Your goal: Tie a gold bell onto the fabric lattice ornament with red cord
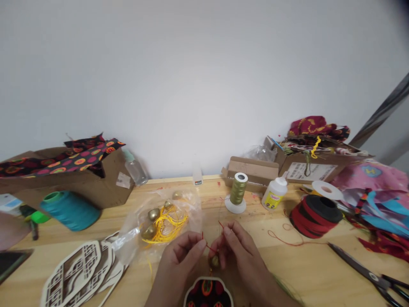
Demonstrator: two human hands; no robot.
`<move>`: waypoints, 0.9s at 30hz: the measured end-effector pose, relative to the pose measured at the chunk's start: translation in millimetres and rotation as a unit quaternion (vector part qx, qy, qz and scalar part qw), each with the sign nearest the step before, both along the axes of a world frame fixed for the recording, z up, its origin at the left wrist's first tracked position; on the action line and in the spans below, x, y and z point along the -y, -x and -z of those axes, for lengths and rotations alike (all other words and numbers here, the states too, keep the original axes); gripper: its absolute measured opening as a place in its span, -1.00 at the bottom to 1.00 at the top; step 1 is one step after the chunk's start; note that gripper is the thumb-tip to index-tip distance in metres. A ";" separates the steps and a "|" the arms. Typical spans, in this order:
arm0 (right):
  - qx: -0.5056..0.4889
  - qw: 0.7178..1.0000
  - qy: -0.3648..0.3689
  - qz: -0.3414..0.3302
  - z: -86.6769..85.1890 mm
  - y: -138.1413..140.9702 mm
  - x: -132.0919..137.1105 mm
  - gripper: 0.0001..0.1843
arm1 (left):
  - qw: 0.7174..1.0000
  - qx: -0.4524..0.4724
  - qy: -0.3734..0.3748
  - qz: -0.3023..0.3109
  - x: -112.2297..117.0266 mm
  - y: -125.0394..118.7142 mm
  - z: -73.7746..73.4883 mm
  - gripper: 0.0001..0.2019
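- Red cord [210,247]: thin and bright, drawn between the two hands low in the middle of the view, just above the bench [255,230].
- The left hand [179,263] pinches it, thumb against forefinger with no gap to be seen; the right hand [244,251] pinches it likewise, a short end poking up past the fingertips.
- Below the cord, at the right fingers, hangs a round bell [214,261], dull brass in colour, partly hidden.
- Just under the bell sits a scalloped panel [209,293]: black cloth with red and orange motifs, pale rim, cut off by the lower edge.
- Beyond the hands, a white squeeze bottle [275,194] bears a yellow label with red and dark print, too small to read.
- The right-hand carton [287,168] carries a white printed label, its lines illegible.
- A small translucent bottle [197,175] by the wall shows a dark label, also unreadable.
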State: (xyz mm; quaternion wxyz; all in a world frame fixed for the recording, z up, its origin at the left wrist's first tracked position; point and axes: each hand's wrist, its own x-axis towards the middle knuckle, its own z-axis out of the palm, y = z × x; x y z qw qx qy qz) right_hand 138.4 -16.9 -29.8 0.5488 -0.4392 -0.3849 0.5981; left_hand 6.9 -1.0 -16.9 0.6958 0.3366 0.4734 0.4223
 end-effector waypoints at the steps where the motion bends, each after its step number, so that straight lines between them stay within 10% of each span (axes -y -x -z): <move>1: 0.000 1.000 -0.001 0.001 0.2 0.3 -0.2 -0.71 | 1.000 0.004 0.000 0.000 0.1 -0.4 0.1 -0.80; 14: -0.044 0.998 0.031 -0.044 9.0 2.1 1.0 -0.80 | 0.999 0.043 -0.013 0.003 -0.6 -2.5 -2.6 -0.86; 21: 0.000 0.999 0.041 -0.014 2.8 2.0 -0.3 -0.81 | 0.963 0.222 0.153 0.014 -13.9 12.4 -1.4 -0.74; 27: -0.023 0.998 0.055 0.004 -0.1 2.3 -1.8 -0.77 | 0.970 0.188 0.131 -0.083 -15.7 15.0 -7.0 -0.73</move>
